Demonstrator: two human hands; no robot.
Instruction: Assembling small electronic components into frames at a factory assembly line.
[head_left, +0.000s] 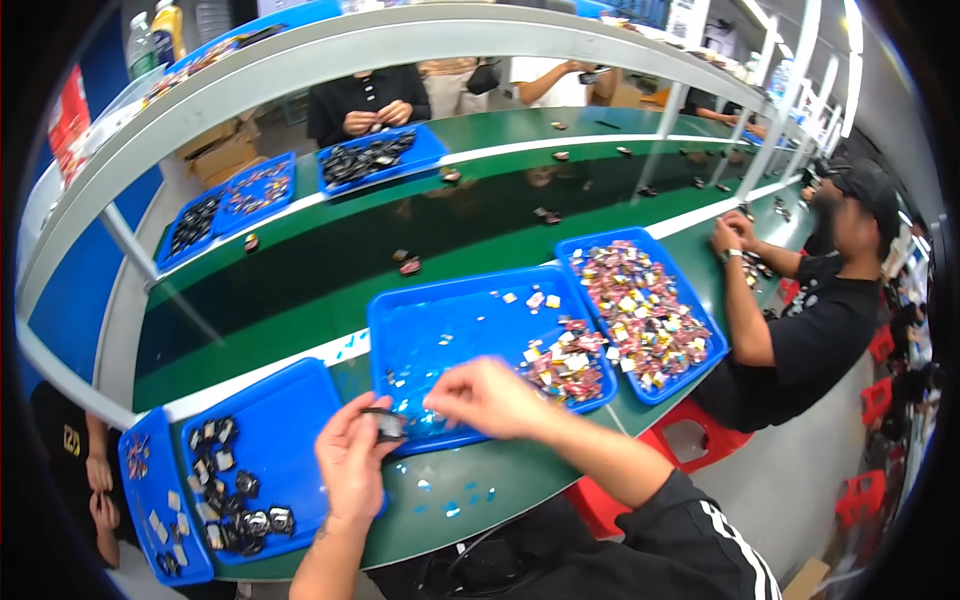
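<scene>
My left hand (350,455) grips a small black part with a greyish flat face (388,426) between thumb and fingers. Just to its right, my right hand (492,396) has its fingertips pinched together; whatever is in them, if anything, is too small to make out. Both hands are over the near edge of a blue tray (420,300). Small pink, yellow and black pieces (570,365) are heaped in that tray's right end, and bits of blue film lie scattered near my hands.
Left of my hands is a blue tray (290,400) of black parts, with a narrower tray (140,500) beside it. A full tray of small pieces (640,310) stands to the right. Beyond runs a green conveyor (480,225) with scattered parts. A co-worker (820,290) sits at right.
</scene>
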